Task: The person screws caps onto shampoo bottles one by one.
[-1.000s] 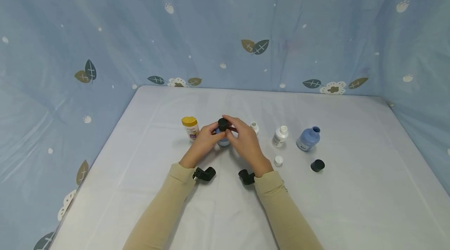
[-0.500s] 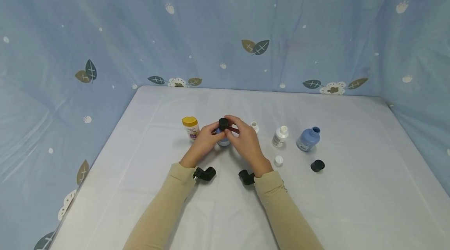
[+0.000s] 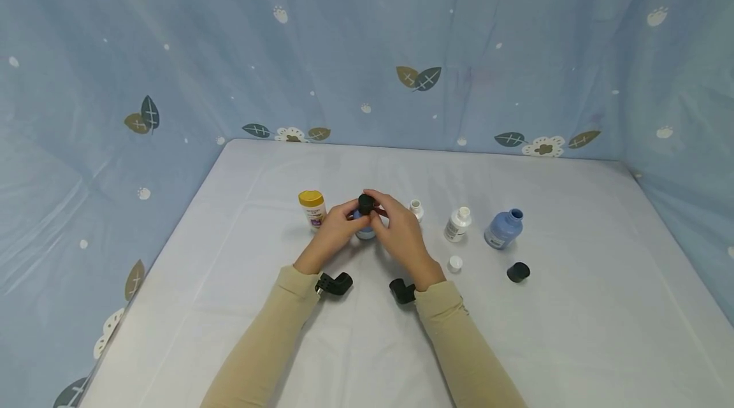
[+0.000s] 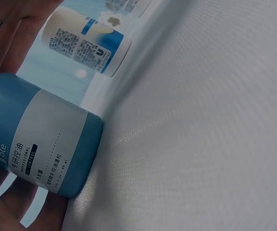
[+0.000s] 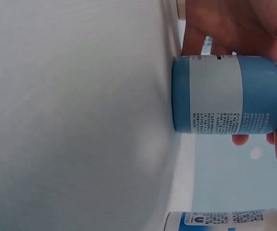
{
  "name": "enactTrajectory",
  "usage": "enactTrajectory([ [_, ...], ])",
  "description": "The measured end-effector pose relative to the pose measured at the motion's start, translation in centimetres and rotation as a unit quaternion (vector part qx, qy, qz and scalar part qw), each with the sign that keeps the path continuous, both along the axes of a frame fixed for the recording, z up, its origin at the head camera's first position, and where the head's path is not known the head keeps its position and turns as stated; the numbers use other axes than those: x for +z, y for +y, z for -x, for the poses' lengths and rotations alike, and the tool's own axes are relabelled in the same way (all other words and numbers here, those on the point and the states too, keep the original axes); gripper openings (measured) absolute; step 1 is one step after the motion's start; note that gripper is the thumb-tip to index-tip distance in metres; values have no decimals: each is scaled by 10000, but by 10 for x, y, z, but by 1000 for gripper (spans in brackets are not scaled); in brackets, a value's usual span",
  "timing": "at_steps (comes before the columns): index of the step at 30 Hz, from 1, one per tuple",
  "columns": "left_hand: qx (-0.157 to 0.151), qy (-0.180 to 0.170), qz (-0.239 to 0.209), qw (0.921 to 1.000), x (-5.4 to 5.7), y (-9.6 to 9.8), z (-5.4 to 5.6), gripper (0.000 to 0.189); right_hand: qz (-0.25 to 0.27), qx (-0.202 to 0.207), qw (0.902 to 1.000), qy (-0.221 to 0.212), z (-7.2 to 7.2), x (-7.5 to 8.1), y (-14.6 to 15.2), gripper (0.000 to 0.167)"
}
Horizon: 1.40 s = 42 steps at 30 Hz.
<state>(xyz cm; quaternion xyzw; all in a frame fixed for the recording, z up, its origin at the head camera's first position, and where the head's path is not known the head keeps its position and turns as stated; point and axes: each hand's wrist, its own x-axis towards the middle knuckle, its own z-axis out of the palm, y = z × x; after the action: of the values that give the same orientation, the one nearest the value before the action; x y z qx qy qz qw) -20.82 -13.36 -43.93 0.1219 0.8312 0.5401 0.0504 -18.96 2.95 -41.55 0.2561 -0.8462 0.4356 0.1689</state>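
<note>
A small blue bottle (image 3: pixel 365 233) with a pale grey label stands upright on the white-covered table, a ridged black cap (image 3: pixel 366 203) at its neck. Round its left side my left hand (image 3: pixel 331 233) holds it, thumb in front. My right hand (image 3: pixel 403 236) pinches the cap between thumb and fingers from the other side. The left wrist view shows the bottle's printed front (image 4: pixel 51 139) and its base at the cloth. Small text on its back label (image 5: pixel 215 95) faces the right wrist camera. Both views leave the cap out.
Left of my hands stands a white bottle with a yellow lid (image 3: pixel 312 207). To the right are an uncapped white bottle (image 3: pixel 416 209), another white bottle (image 3: pixel 457 225) and an uncapped blue bottle (image 3: pixel 503 229). A white cap (image 3: pixel 455 264) and a black cap (image 3: pixel 518 272) lie nearer.
My right fingers shift slightly around the black cap, while the left hand keeps its hold on the blue bottle. The head view has tilted very slightly; the other bottles stay put.
</note>
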Motion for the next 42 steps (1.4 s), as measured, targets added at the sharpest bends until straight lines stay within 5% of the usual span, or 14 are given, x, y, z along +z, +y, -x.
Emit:
enactTrajectory([
  [8,37,-217,-67,9997,28,5,-14,36,271,111,9994,-187,1,1,0,35],
  [16,155,-118,35,9998,-2,0,0,36,284,153,9993,-198,1,1,1,40],
  [27,-105,10,-123,9999,-2,0,0,39,230,137,9996,-41,1,1,0,41],
  [42,-64,-46,-30,10000,2,1,0,31,-42,-38,10000,-72,0,1,1,47],
])
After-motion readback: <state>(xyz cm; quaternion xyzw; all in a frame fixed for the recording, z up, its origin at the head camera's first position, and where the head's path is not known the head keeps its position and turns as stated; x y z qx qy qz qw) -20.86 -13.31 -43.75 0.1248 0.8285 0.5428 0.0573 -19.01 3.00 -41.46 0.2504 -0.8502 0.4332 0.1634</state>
